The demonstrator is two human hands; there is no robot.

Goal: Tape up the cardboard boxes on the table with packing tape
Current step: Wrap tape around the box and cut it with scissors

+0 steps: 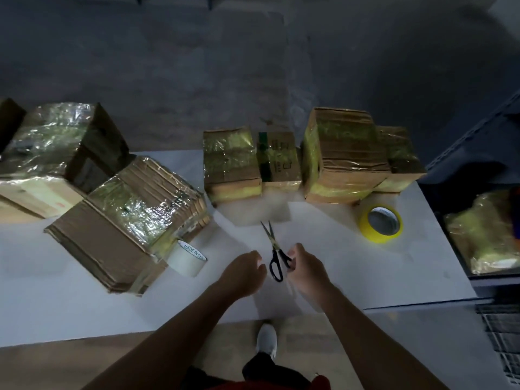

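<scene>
At the far left a large box (50, 147), its top glossy with clear tape, stands partly over the edge of the white surface (351, 263); just right of it and nearer lies a bundle of flattened cardboard (126, 220), turned at an angle and banded with shiny tape across its middle; a whitish tape roll (187, 258) stands on edge against the bundle's near right corner, with print on its inner core.

The left hand (243, 273) hangs above the middle of the surface with its fingers loosely curled and nothing in them, just left of the scissors (275, 254); the scissors have black handles toward the near edge, and their blades, slightly parted, point to the far side; the right hand (305, 270) grasps the right handle loop between thumb and curled fingers.

Along the far edge runs a row of four taped boxes: a squat box (230, 161), touching a narrow box (278, 160) with a dark green strip and printing, then a tall box (340, 156), then a small box (399, 159) at the far right corner; all are wrapped in yellowish tape; a yellow tape roll (381, 223) lies flat just in front of the tall box, well apart from the right hand.

Off the surface to the right sits a wrapped parcel (484, 232) on a dark shelf; below the near edge a white shoe (266, 339) shows on the floor.
</scene>
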